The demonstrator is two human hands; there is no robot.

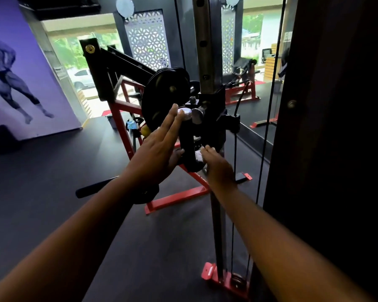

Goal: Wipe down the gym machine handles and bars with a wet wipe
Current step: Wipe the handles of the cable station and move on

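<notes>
The dark rubber floor (52,171) spreads under everything you see; on it stands the red-framed plate machine (175,196), its black arm (122,59) angled up to the left and black weight plates (162,94) stacked on its side; just in front of you rises the perforated steel upright (206,40) of the cable machine, its red foot (225,280) bolted low on the floor and a black cable (235,171) hanging just beside it; on the far left wall is a purple mural (15,79) of a muscled figure; your left hand (159,147) reaches in with its fingers (170,120) straight and spread narrow, fingertips touching the chrome cap at the top of the black handle (188,147), thumb tucked against the handle's left side; your right hand (216,164) sits at the lower end of that same handle, its fingers curled and pressing a white wet wipe (198,156) against the grip; the handle stands nearly upright, fixed to the black carriage (218,118) on the upright; only a small part of the wipe shows between your right hand and the handle.
</notes>
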